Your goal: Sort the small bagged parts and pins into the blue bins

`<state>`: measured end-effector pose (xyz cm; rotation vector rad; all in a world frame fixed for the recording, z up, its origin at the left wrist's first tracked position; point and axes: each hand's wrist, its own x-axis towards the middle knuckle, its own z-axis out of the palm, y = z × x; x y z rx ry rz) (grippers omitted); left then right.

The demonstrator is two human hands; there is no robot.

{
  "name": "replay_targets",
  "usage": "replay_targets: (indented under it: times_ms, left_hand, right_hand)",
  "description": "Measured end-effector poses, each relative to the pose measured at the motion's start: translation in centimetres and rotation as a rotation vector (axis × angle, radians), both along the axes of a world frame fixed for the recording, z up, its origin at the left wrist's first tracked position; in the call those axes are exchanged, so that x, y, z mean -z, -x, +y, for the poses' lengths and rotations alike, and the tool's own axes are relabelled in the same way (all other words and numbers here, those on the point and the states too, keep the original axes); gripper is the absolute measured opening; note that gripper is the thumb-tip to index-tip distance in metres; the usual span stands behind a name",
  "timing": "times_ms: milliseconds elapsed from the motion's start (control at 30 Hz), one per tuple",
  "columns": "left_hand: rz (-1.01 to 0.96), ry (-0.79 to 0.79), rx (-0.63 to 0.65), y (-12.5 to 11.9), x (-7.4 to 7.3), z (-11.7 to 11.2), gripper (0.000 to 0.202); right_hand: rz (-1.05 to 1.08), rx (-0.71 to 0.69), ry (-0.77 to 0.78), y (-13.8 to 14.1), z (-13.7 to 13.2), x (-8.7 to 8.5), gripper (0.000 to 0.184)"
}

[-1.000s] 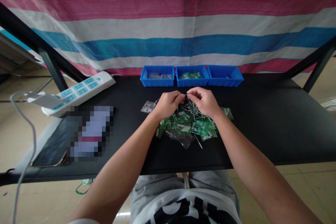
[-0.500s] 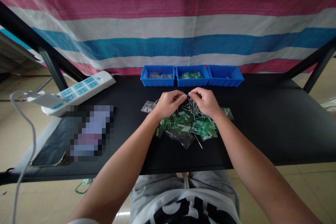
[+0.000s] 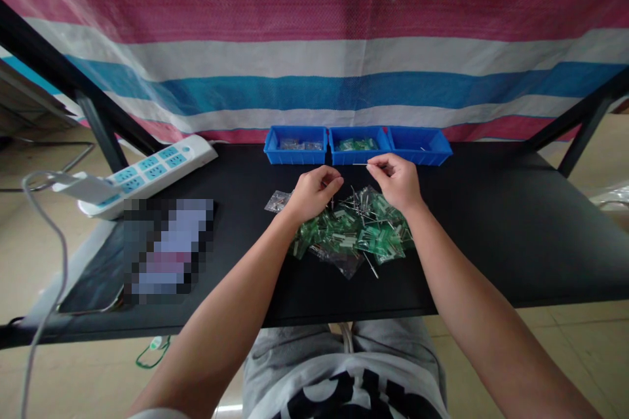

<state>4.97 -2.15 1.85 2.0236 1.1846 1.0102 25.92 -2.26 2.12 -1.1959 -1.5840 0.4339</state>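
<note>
I see the R hand [image 3: 399,182] pinching a thin metal pin [image 3: 360,164] above the green parts pile [image 3: 354,232] nr middle blue bin [image 3: 360,152], L hand [image 3: 314,193] clenched on sth unclear; pin prob light, stiff, slippery, so grip mid-shaft.

**Both hands raised over the green pile**

Left hand [image 3: 314,193] hovers loosely curled at the green pile's [image 3: 354,232] near-left edge; right hand [image 3: 397,182] sits beyond its far side, thumb and forefinger pinched, both forearms angling inward
</note>
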Motion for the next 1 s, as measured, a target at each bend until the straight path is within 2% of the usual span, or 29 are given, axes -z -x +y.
replay_targets:
  times_ms: [133, 267, 400, 567, 700, 767, 900, 1000]
  left_hand:
    - [0.037, -0.001, -0.03, 0.3, 0.0, 0.3, 0.022]
    - [0.089, 0.002, -0.051, 0.5, -0.1, 0.4, 0.018]
    - [0.114, -0.042, -0.056, 0.6, 0.0, 0.5, 0.016]
    - [0.134, -0.088, -0.085, 0.6, 0.5, 0.8, 0.016]
    - [0.196, -0.065, -0.084, 0.6, 0.4, 0.7, 0.018]
    - [0.276, -0.058, -0.073, 0.6, 0.2, 0.5, 0.019]
    - [0.464, -0.085, -0.025, 0.3, -0.4, -0.2, 0.025]
    - [0.523, -0.079, 0.048, 0.1, -0.6, -0.6, 0.032]
  right_hand:
    - [-0.031, 0.296, -0.108, -2.6, 2.5, -0.3, 0.014]
    - [-0.135, 0.526, -0.067, -5.9, 5.2, -0.7, 0.009]
    - [-0.279, 0.589, 0.07, -7.8, 6.3, -0.5, 0.016]
    - [-0.442, 0.631, 0.104, -7.6, 5.5, 0.5, 0.027]
    - [-0.432, 0.6, 0.012, -6.8, 4.4, 1.4, 0.028]
    - [-0.411, 0.543, -0.05, -6.1, 4.0, 1.5, 0.024]
    - [-0.427, 0.301, -0.153, -3.7, 3.0, 1.0, 0.016]
    - [-0.442, 0.117, -0.183, -1.7, 1.7, 0.6, 0.017]
